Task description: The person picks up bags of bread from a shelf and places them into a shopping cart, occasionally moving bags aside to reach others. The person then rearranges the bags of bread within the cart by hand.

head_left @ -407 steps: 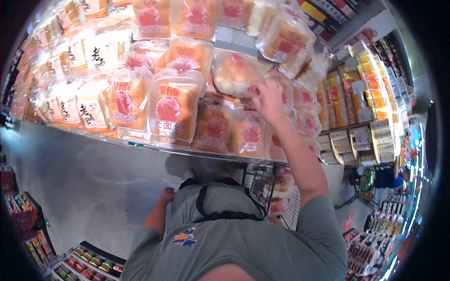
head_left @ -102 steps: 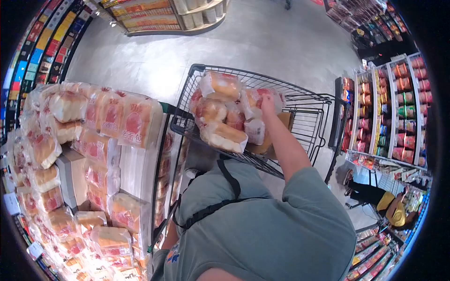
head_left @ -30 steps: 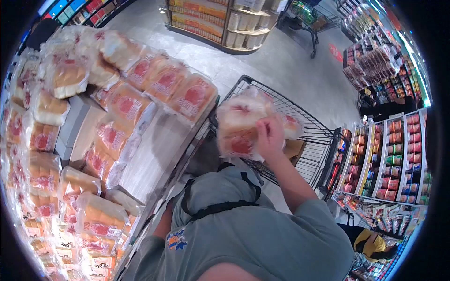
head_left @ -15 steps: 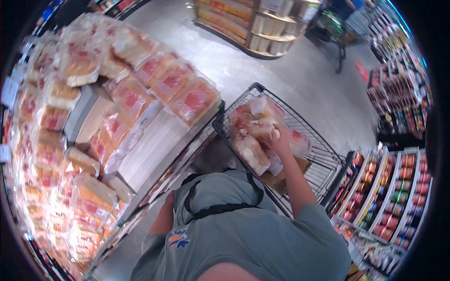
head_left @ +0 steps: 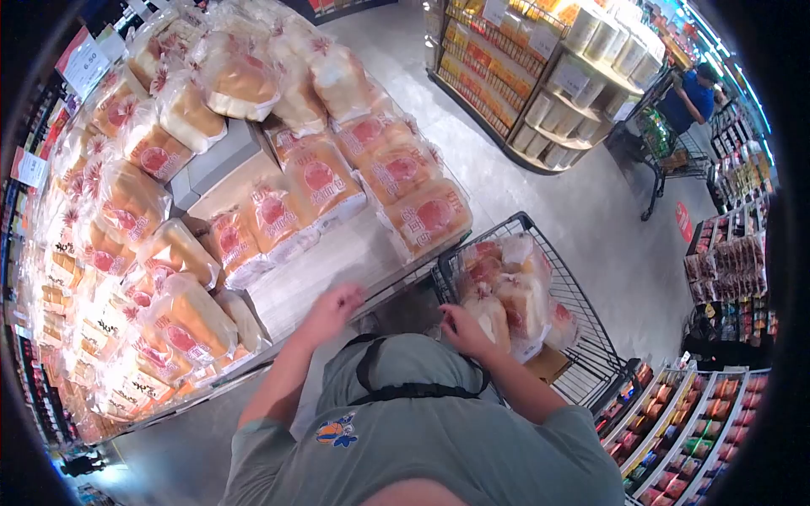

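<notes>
Two bare hands work at a supermarket bread display, seen from above the wearer's grey shirt. Her right hand rests on a bagged loaf at the near end of a wire shopping cart, the fingers curled loosely against the plastic; whether they have closed around the bag cannot be told from this angle. Just beyond that hand, further bagged loaves are heaped in the cart basket, touching one another, with a brown cardboard box showing beneath them. The left hand reaches out over a bare strip of the display shelf, fingers spread and holding nothing; the nearest stock lies just past its fingertips, a row of packets with red round labels, and more packets sit to the side of the wrist.

Judging by the puffed clear bags and the rounded crusts, these loaves look light and soft, easily crushed by a tight squeeze, and the film looks slippery; a grip on the gathered top of the bag, or a flat palm under the loaf, would likely serve best.

Well away from both hands, across the grey floor, another shopper in blue stands at a second cart beside a shelf unit of boxed goods.
</notes>
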Available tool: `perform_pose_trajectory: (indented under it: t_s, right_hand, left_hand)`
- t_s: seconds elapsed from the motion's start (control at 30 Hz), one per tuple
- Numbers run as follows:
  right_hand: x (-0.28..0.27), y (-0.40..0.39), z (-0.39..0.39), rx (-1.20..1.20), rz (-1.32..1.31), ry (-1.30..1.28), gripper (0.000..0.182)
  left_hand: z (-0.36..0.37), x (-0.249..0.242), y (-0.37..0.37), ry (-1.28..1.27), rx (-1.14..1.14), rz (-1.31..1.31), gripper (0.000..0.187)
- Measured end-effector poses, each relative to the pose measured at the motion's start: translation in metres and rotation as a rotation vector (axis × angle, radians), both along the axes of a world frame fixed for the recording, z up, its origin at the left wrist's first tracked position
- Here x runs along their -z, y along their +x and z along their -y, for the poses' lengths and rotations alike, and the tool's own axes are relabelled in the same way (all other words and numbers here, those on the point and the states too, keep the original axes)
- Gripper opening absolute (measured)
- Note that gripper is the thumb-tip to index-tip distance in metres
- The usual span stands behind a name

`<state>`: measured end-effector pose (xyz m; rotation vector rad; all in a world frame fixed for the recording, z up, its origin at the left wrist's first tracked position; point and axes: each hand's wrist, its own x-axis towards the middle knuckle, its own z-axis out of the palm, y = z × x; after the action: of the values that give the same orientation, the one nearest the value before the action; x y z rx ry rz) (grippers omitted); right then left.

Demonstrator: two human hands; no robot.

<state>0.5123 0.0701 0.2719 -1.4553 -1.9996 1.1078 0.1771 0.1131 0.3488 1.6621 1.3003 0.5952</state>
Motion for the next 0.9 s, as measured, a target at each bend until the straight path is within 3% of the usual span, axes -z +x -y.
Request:
perform_pose_trajectory:
  t_s: [0.07,0.13,0.17,0.23,0.43,0.63,0.77,0.87,0.9]
  right_hand:
    - [0.012,-0.009,0.003,-0.072,-0.054,-0.109,0.039]
    - [0.019,-0.013,0.006,-0.229,-0.063,-0.218,0.043]
    - [0.020,-0.013,0.008,-0.220,-0.057,-0.215,0.043]
    - [0.023,-0.009,0.015,-0.201,-0.012,-0.210,0.045]
    - [0.018,0.001,0.035,0.002,0.095,-0.368,0.044]
    - [0.041,0.004,0.051,-0.009,0.013,-0.349,0.034]
    - [0.027,0.001,0.044,-0.023,0.081,-0.372,0.030]
    - [0.037,0.003,0.043,-0.062,0.105,-0.332,0.030]
    - [0.037,0.002,0.040,-0.072,0.069,-0.316,0.031]
  left_hand:
    - [-0.039,-0.003,-0.011,0.134,-0.298,-0.055,0.020]
    - [-0.080,0.018,-0.030,0.551,-0.342,-0.201,0.025]
    - [-0.093,0.019,-0.032,0.554,-0.336,-0.191,0.025]
    - [-0.110,0.021,-0.031,0.566,-0.520,-0.605,0.030]
    - [-0.140,0.043,-0.052,0.472,-0.390,-0.760,0.024]
    - [-0.147,0.050,-0.064,0.560,-0.345,-0.688,0.018]
    - [-0.145,0.029,-0.063,0.563,-0.325,-0.613,0.020]
    - [-0.138,0.012,-0.062,0.493,-0.417,-0.403,0.019]
    - [-0.132,0.005,-0.061,0.460,-0.477,-0.218,0.017]
